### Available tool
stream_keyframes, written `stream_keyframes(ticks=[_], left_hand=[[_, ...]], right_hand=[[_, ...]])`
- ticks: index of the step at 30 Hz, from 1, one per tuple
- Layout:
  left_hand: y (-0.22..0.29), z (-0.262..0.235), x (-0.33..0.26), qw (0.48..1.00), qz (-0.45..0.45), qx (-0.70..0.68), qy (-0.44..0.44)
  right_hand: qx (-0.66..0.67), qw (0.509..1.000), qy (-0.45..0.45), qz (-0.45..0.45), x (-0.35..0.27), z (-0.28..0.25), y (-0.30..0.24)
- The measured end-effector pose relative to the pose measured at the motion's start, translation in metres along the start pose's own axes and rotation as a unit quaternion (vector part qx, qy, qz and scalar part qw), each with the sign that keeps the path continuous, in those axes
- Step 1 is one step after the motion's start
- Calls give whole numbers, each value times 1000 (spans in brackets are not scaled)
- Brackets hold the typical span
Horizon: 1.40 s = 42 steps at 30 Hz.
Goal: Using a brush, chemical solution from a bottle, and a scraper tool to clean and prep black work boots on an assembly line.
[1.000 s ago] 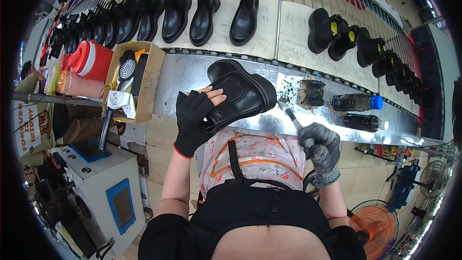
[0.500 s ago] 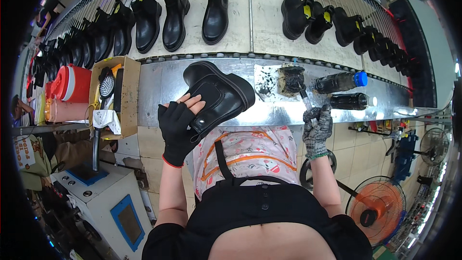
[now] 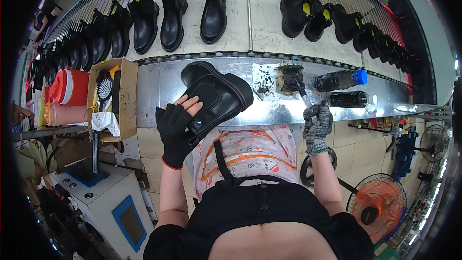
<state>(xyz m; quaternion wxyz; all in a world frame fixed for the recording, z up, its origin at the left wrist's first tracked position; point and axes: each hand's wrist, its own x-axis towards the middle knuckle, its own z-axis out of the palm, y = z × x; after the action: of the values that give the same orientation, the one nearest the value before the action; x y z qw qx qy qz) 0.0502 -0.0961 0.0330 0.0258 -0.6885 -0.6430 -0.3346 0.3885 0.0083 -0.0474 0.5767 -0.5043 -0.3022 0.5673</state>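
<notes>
A black ankle boot (image 3: 214,97) lies tilted on its side over the metal bench edge, toe away from me. My left hand (image 3: 175,124), in a black fingerless glove, grips its shaft, with bare fingertips spread across the side. My right hand (image 3: 318,124), in a grey knitted glove, is closed around a slim brush (image 3: 305,97). The brush's dark tip touches or sits just over the lower edge of a black-stained sponge (image 3: 289,79). Under the sponge is a white, black-smeared sheet (image 3: 263,83). Two bottles of dark liquid lie beside it, a blue-capped bottle (image 3: 339,81) and a white-capped bottle (image 3: 350,99).
Beyond the metal bench (image 3: 156,79), a conveyor (image 3: 238,29) carries several black boots. On the left, a cardboard box (image 3: 127,101) holds a hairbrush (image 3: 105,89), next to a red jug (image 3: 72,86). An orange fan (image 3: 375,207) stands at the lower right.
The boots on the conveyor have shifted slightly left. Both hands stay nearly in place, with the boot and the brush still held.
</notes>
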Motion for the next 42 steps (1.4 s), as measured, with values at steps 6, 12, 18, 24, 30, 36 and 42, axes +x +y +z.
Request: stream_keyframes(ticks=[6, 12, 18, 24, 30, 36, 42], left_hand=[[0, 2, -1, 1000, 3, 5, -2], [0, 1, -1, 1000, 7, 12, -3], [1, 0, -2, 1000, -1, 12, -24], [2, 2, -2, 1000, 3, 8, -20], [5, 1, 0, 1000, 1, 13, -5], [4, 1, 1, 1000, 8, 18, -2], [3, 2, -2, 1000, 4, 21, 0]], right_hand=[[21, 1000, 2, -11, 2, -2, 2], [14, 1000, 8, -2, 2, -3, 3], [26, 999, 25, 25, 2, -1, 0], [14, 999, 27, 32, 3, -3, 1], [-6, 999, 40, 27, 3, -3, -1], [-3, 1000, 26, -1, 5, -6, 4], [-13, 999, 38, 14, 6, -6, 3]])
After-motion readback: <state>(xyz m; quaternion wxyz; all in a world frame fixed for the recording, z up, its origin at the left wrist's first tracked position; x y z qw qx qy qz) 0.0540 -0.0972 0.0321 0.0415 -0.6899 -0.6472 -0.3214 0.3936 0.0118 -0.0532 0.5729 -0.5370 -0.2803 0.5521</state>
